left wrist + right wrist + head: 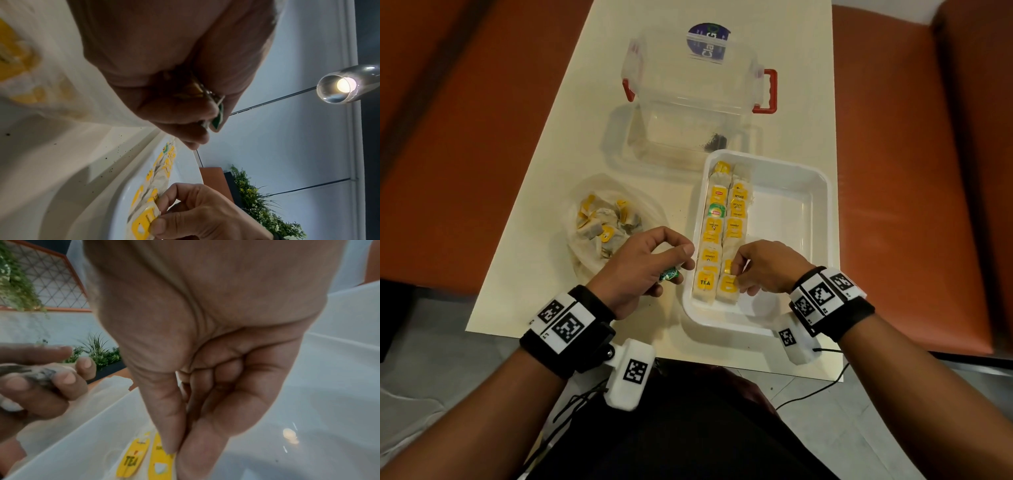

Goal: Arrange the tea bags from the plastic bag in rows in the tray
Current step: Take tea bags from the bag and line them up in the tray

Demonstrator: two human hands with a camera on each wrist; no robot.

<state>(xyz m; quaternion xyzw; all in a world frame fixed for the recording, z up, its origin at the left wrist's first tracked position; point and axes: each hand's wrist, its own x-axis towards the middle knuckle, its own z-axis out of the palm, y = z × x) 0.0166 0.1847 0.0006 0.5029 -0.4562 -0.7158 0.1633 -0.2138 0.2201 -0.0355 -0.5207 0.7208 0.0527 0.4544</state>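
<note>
A white tray lies on the table with two rows of yellow-tagged tea bags along its left side. My right hand is in the tray's near end and pinches the yellow tag of the nearest tea bag in the second row; thumb and forefinger meet on that tag. My left hand hovers just left of the tray and grips a green-tagged tea bag, whose green tag sticks out past the fingers. The plastic bag with several more tea bags lies to the left.
A clear storage box with red handles stands behind the tray on its lid. The cream table is narrow, with orange seats on both sides. The tray's right half holds nothing. Dark tea crumbs dot the table.
</note>
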